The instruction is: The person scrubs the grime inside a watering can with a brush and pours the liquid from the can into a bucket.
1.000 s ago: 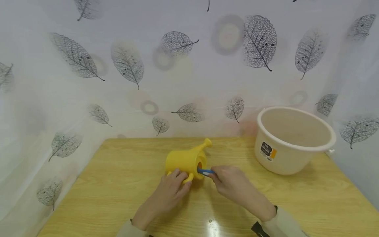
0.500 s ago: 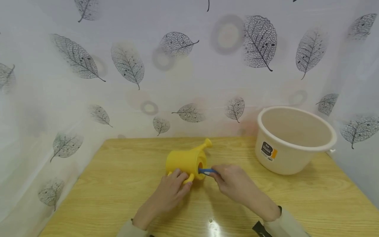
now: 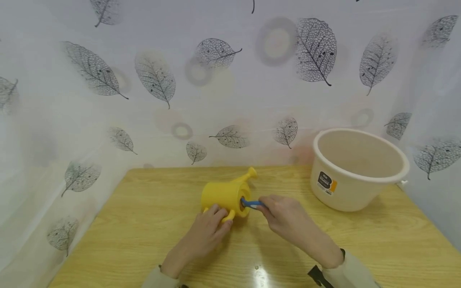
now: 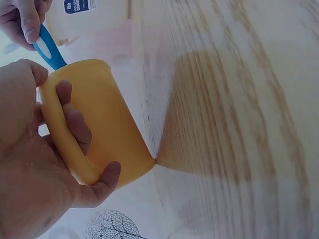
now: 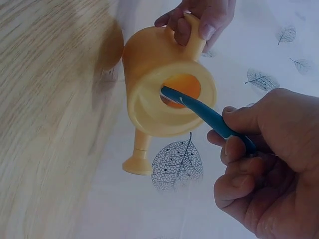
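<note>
A yellow watering can lies on its side on the table, its opening facing right and its spout pointing to the back. My left hand grips its handle, fingers passing through the loop in the left wrist view. My right hand pinches a blue brush with a slim, curved handle like a toothbrush's and a white inset. The far end of the brush reaches into the round opening of the can, where its head is mostly hidden.
A large cream plastic bucket with a label stands at the back right of the wooden table. Behind the table hangs a white sheet printed with dark leaves.
My right hand has shifted slightly up and right, and the brush handle now tilts differently at the opening. The watering can and my left hand have barely moved.
</note>
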{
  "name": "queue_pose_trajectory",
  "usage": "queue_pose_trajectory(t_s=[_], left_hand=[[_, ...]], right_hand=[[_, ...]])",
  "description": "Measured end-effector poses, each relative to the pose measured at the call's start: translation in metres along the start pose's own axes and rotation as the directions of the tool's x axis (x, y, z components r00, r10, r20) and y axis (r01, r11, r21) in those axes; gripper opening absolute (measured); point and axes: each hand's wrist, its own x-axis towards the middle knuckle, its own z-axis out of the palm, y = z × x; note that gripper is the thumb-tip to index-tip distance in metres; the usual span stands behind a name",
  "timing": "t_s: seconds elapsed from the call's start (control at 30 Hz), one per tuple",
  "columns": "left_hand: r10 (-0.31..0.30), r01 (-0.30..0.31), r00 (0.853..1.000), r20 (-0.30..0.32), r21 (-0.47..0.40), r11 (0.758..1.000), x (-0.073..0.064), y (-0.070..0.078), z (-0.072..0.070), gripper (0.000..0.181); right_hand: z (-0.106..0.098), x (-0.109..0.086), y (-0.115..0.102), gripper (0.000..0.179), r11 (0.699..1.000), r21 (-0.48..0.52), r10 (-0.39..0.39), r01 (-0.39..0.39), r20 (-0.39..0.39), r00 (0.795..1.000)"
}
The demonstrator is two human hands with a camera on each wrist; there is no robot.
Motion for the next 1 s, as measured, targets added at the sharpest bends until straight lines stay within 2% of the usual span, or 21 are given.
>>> queue_pose_trajectory(t_s=[0.2,0.47,0.57,0.83,1.0], left_hand=[[-0.008,0.009,1.0,0.014,-0.019,1.0,0.0,-0.001,-0.001,0.018],[0.023,-0.023,1.0,-0.01,-0.03,0.999,0.0,-0.004,-0.001,0.015],[0.034,-0.034,0.999,-0.014,-0.029,0.999,0.0,-0.004,-0.002,0.014],[0.011,-0.01,1.0,0.021,-0.06,0.998,0.0,-0.005,-0.004,0.016],[0.021,-0.021,1.0,0.007,-0.061,0.998,0.0,-0.004,-0.005,0.016]], right_hand=[[0.008,0.002,0.0,0.015,1.0,0.01,-0.004,0.004,0.005,1.0],[0.014,0.003,0.0,0.026,0.995,0.046,0.079,-0.086,0.133,0.988],[0.014,0.002,-0.001,0.025,0.996,0.047,0.075,-0.081,0.124,0.989],[0.005,0.001,-0.004,0.021,0.999,0.001,0.037,-0.037,0.072,0.997],[0.001,0.001,-0.007,0.018,1.0,-0.027,0.011,-0.01,0.052,0.999]])
